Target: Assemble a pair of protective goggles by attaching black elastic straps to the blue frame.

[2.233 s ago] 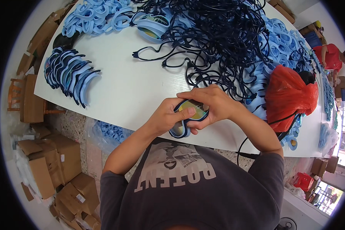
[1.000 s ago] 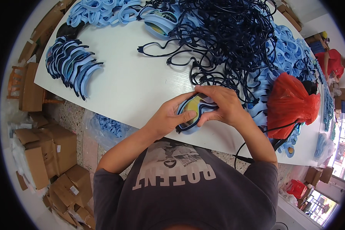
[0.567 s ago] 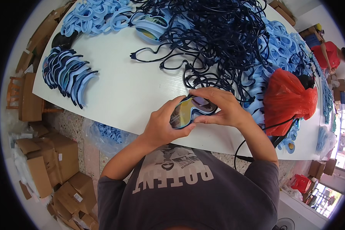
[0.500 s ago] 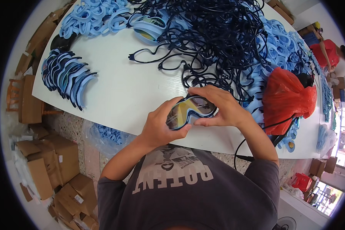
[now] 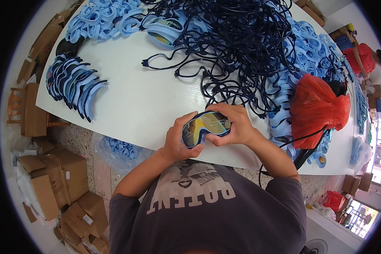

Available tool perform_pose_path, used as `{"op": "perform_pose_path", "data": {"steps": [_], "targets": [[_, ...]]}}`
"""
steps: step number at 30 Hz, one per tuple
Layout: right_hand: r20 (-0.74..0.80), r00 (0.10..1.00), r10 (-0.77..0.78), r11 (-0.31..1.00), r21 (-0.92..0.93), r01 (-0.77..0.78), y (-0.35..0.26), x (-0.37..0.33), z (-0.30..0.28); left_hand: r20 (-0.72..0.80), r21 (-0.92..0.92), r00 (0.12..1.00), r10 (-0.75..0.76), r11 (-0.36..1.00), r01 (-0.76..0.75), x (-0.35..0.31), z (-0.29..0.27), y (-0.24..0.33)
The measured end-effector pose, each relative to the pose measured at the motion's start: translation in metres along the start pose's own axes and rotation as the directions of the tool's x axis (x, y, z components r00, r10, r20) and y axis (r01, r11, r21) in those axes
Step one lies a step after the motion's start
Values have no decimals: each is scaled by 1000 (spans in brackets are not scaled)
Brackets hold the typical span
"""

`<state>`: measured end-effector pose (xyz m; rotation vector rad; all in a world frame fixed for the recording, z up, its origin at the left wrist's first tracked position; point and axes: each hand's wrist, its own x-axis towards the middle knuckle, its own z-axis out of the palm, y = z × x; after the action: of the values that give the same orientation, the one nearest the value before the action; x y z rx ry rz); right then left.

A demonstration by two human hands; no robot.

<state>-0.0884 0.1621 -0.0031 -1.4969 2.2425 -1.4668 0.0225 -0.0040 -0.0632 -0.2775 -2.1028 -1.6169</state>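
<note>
A pair of swim goggles (image 5: pixel 202 128) with a dark blue frame and shiny yellowish mirrored lenses is held above the near edge of the white table. My left hand (image 5: pixel 178 137) grips the left end, its thumb low on the rim. The other end is in my right hand (image 5: pixel 235 125), fingers over the top and thumb under the nose part. Just beyond lies a tangled heap of dark blue goggle frames (image 5: pixel 237 46), with a few loose frames (image 5: pixel 199 67) at its near side.
Light blue goggle parts (image 5: pixel 106 19) are piled far left, and a row of goggles (image 5: pixel 74 82) stands stacked below them. A red plastic bag (image 5: pixel 317 112) sits at the right. Cardboard boxes (image 5: pixel 65 178) are on the floor at left. Another person (image 5: pixel 360 59) is at far right.
The goggles have turned slightly and moved a little left, with both hands closing nearer together around them. My right forearm has shifted left.
</note>
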Motion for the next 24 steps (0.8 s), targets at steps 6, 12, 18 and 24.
{"op": "perform_pose_path", "data": {"steps": [6, 12, 18, 24], "targets": [[70, 996, -58, 985, -161, 69, -1, -4, -12, 221, 150, 972, -84, 987, 52, 18, -18, 25], [-334, 923, 191, 958, 269, -101, -6, -17, 38, -199, -158, 979, 50, 984, -83, 9, 17, 16], [-116, 990, -82, 994, -83, 72, 2, -15, 8, 258, 180, 964, 66, 977, -115, 25, -26, 19], [-352, 935, -32, 998, 40, 50, 0, -15, 31, -85, 26, 979, 183, 983, -181, 23, -2, 15]]}}
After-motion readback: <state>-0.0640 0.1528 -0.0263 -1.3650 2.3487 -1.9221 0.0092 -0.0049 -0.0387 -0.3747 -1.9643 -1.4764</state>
